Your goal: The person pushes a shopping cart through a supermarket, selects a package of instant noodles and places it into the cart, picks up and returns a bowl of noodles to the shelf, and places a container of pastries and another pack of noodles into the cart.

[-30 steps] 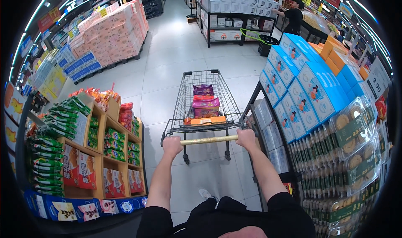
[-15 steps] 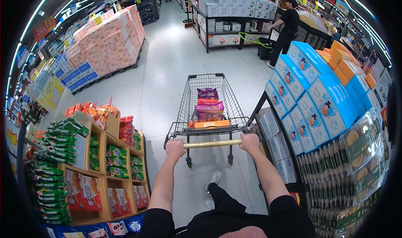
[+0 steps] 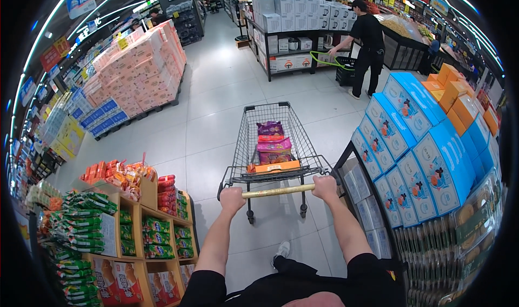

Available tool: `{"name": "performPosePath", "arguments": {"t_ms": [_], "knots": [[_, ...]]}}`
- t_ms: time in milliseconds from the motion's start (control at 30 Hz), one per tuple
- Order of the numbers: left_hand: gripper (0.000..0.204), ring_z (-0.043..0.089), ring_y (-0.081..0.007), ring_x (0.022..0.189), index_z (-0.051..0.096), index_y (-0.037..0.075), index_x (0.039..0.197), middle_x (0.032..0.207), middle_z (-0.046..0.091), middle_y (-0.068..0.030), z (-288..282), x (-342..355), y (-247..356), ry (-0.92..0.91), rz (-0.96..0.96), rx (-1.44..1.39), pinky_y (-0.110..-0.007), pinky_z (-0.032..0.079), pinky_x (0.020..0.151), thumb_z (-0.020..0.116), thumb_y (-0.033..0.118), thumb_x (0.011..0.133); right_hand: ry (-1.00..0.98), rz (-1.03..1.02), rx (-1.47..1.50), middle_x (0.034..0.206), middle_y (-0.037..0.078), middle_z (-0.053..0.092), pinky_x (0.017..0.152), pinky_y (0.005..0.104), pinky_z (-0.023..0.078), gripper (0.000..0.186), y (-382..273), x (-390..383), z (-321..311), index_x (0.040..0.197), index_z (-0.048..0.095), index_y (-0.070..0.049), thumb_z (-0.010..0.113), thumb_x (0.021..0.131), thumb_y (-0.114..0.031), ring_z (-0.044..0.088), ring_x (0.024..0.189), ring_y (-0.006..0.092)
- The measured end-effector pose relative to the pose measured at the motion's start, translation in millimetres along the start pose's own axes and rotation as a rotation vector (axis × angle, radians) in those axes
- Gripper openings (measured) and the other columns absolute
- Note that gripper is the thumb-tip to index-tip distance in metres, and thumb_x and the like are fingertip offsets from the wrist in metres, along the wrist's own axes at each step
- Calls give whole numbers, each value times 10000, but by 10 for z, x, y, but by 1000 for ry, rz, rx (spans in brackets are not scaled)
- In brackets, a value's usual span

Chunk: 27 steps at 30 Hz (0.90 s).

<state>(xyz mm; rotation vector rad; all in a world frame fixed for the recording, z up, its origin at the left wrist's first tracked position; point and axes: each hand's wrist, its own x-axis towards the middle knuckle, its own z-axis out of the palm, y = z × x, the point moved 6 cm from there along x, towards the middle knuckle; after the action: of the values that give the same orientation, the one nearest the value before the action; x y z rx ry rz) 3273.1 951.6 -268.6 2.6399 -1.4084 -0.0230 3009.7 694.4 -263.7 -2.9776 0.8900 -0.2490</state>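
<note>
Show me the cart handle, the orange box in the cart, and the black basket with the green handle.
Cart handle (image 3: pixel 278 191): head view, middle of the pale bar.
Orange box (image 3: pixel 277 167): head view, middle of its visible orange surface.
Black basket (image 3: pixel 344 77): head view, its dark side wall.

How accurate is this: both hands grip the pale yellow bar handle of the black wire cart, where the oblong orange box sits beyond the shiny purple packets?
Not quite: the head view shows the oblong orange box on the near side of the shiny purple packets. The left hand and right hand do grip the pale yellow bar handle of the black wire cart.
</note>
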Motion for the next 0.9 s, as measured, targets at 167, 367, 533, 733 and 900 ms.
{"name": "performPosePath", "arguments": {"t_ms": [167, 367, 533, 733, 900], "knots": [[70, 635, -293, 606, 660, 113, 633, 630, 641, -95, 79, 384, -70, 48, 52, 7, -404, 496, 596, 691, 175, 638, 32, 16, 32, 579, 90, 617, 548, 414, 491, 122, 68, 388, 65, 646, 601, -116, 687, 598, -188, 635, 557, 291], [102, 622, -299, 584, 645, 106, 616, 618, 630, -101, 110, 655, -220, 101, 104, 45, -411, 484, 574, 702, 189, 633, -40, 68, 46, 607, 81, 647, 629, 403, 510, 129, -2, 585, 156, 720, 658, -126, 696, 624, -204, 665, 596, 274], [115, 606, -301, 557, 622, 103, 586, 592, 615, -102, 80, 874, -302, 112, 169, 37, -416, 469, 556, 701, 166, 639, -43, 154, 65, 609, 84, 647, 637, 411, 515, 119, -32, 589, 230, 719, 655, -135, 696, 631, -203, 667, 594, 276], [124, 615, -298, 572, 638, 98, 602, 606, 626, -100, 98, 1162, -621, 82, 244, 75, -414, 475, 571, 702, 184, 664, -30, 215, 91, 597, 93, 637, 619, 411, 510, 111, -340, 680, 219, 705, 637, -125, 685, 622, -179, 659, 585, 283], [108, 625, -296, 592, 644, 97, 609, 628, 637, -104, 165, 1608, -875, 71, 330, 39, -408, 482, 588, 704, 174, 655, 27, 286, 69, 582, 97, 626, 595, 412, 502, 136, -554, 822, 197, 716, 634, -113, 695, 625, -195, 654, 577, 284]]}}
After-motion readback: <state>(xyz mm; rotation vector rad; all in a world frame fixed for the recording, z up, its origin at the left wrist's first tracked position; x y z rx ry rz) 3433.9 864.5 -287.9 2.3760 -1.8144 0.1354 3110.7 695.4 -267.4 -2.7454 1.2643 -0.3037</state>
